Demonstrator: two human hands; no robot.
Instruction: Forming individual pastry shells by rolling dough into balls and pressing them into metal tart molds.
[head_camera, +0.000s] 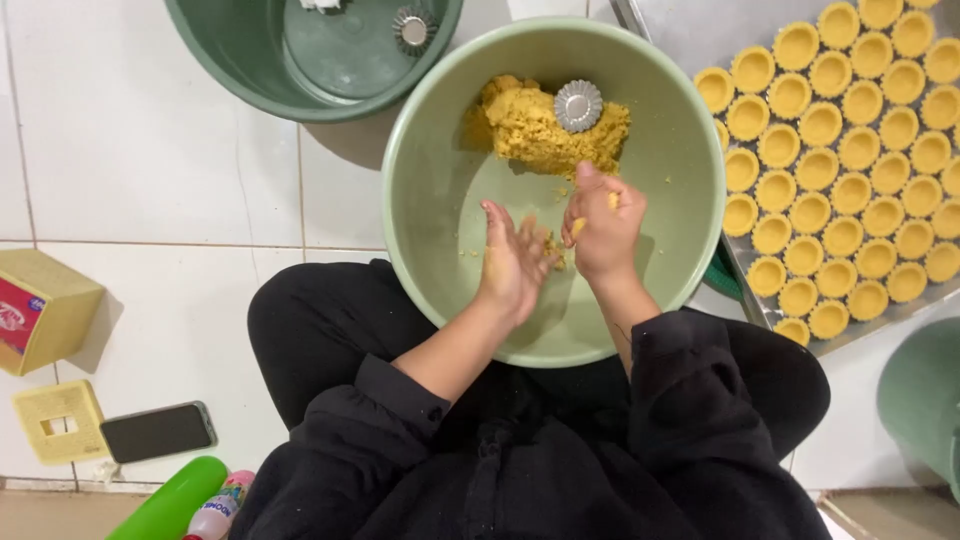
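Head view, straight down: large pale green round plastic bowl (660, 290) resting on the lap above black-clad legs, white tiled floor (150, 170) around. Left hand (515, 262) inside the bowl, palm flat, fingers (497, 218) spread open, dusted with crumbs. Right hand (603, 228) just beside it, fingers curled closed around a small piece of yellow dough (579, 227), touching the left palm. Crumbly yellow dough lump (530, 128) at the far side of the bowl, well apart from both hands, with a small fluted silver metal tart mould (578, 105) lying on top. Right of the bowl, metal tray (700, 30) packed with rows of yellow dough-lined tart shells (850, 150). Above left, dark green basin (250, 80). Lower left, black phone (158, 431) on the floor.
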